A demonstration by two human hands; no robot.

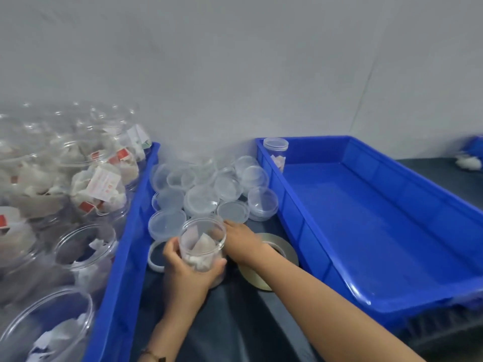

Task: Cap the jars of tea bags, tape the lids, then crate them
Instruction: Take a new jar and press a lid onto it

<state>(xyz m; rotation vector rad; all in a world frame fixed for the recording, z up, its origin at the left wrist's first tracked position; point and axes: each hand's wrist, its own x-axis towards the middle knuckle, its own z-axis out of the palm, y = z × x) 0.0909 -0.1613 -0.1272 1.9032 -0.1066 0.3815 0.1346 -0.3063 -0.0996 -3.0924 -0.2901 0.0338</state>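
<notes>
My left hand (188,270) grips an uncapped clear jar (202,244) with tea bags inside, standing on the dark table. My right hand (241,242) reaches past the jar's right side toward a pile of clear lids (209,192); its fingertips are hidden behind the jar, beside one lid (232,211). A roll of tape (269,259) lies flat under my right wrist. The blue crate on the right (392,205) holds one capped jar (275,152) in its far left corner. The blue crate on the left (122,257) is packed with several open jars of tea bags (86,246).
A grey wall stands close behind the table. One lid (156,257) lies upside down left of the held jar. Something blue and white (470,158) sits at the far right edge. Dark tabletop (235,322) shows between the two crates.
</notes>
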